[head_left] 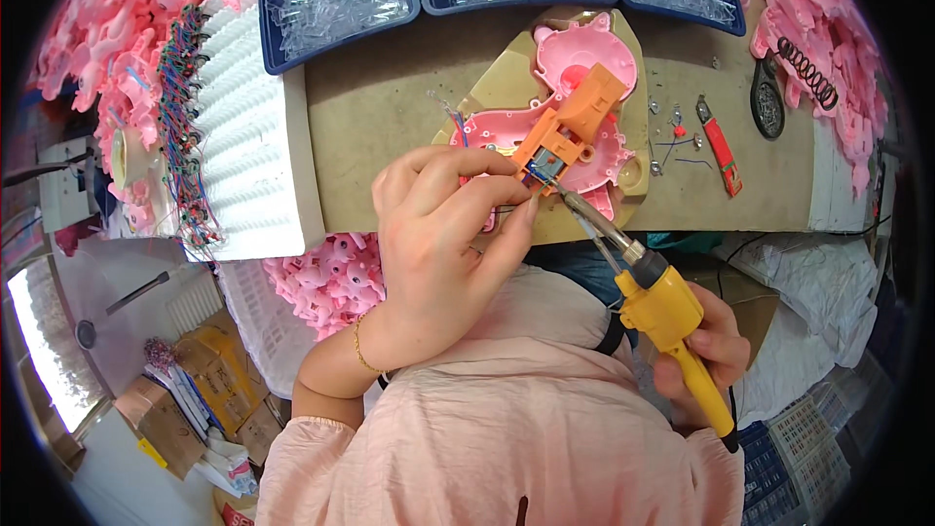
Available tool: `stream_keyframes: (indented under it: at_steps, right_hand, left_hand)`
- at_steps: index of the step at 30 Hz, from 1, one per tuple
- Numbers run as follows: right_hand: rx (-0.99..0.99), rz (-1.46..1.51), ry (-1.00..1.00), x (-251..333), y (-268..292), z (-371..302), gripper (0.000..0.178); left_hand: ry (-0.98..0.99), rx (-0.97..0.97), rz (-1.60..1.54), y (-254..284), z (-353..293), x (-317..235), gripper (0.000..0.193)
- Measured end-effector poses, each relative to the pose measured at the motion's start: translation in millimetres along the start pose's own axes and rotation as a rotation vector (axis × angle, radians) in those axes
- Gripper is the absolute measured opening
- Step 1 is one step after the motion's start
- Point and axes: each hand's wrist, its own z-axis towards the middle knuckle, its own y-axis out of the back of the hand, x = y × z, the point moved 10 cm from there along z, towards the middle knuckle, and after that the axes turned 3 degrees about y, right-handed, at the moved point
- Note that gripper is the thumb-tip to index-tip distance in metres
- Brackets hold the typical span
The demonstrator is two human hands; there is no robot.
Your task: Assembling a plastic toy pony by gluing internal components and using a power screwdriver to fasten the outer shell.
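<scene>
At the bench's near edge [687,216], the left hand [448,239] pinches an orange casing [587,112], likely light, best side-held; the right hand [719,339] grips a soldering iron [664,309].

Three navy bins [520,6] far; one white ridged block [243,136] left; one orange casing [590,105] and one yellow soldering tool [664,310] mid-scene; one red cutter [722,151] and one black spring [808,73] right; heaped pink pieces [97,49], too many to count.
</scene>
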Motion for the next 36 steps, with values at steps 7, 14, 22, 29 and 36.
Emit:
stream_keyframes:
  at_steps: [7,14,22,29,36]
  right_hand:
    - [0.224,0.022,-0.314,-20.0,-9.2,10.3,0.05]
    - [-0.11,-0.18,0.154,15.7,9.7,7.7,0.047]
    - [-0.152,-0.322,0.519,33.9,4.4,3.4,0.06]
    - [-0.488,-0.341,0.295,11.4,46.4,-23.4,0.06]
    - [-0.736,-0.323,0.4,19.3,72.4,-26.3,0.053]
  left_hand:
    - [0.009,-0.012,0.018,0.1,-1.1,2.7,0.011]
    - [0.004,-0.005,-0.008,-0.8,0.0,1.5,0.011]
    - [0.098,0.013,-0.067,2.1,-4.0,7.9,0.038]
    - [0.278,-0.057,-0.057,26.4,-67.4,68.7,0.062]
    - [0.366,-0.067,-0.081,32.4,-59.7,75.7,0.013]
